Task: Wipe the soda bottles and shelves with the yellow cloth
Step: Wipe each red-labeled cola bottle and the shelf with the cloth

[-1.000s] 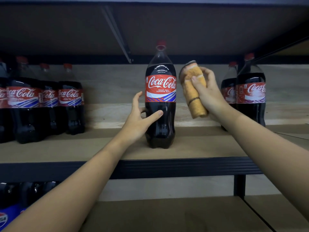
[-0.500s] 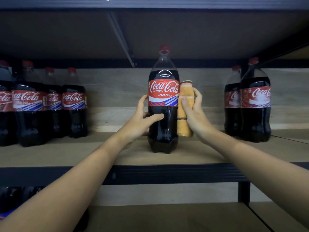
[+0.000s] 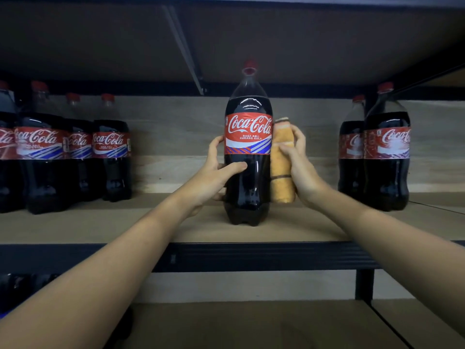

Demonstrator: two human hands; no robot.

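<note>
You hold one soda bottle steady on the shelf and press the yellow cloth to its side.

At the far left a group of bottles (image 3: pixel 75 157) stands upright at the back of the shelf (image 3: pixel 100 225), well apart from your hands. Your left hand (image 3: pixel 216 172) grips the middle bottle (image 3: pixel 247 147) from its left side, thumb across the dark front below the label and fingers curled round behind. That bottle stands upright near the shelf's front edge. Just beside it, touching its right side, is the folded yellow cloth (image 3: pixel 280 177), which your right hand (image 3: pixel 302 170) holds with thumb in front and fingers wrapped over the far side. Two more bottles (image 3: pixel 382 157) stand at the far right.
</note>
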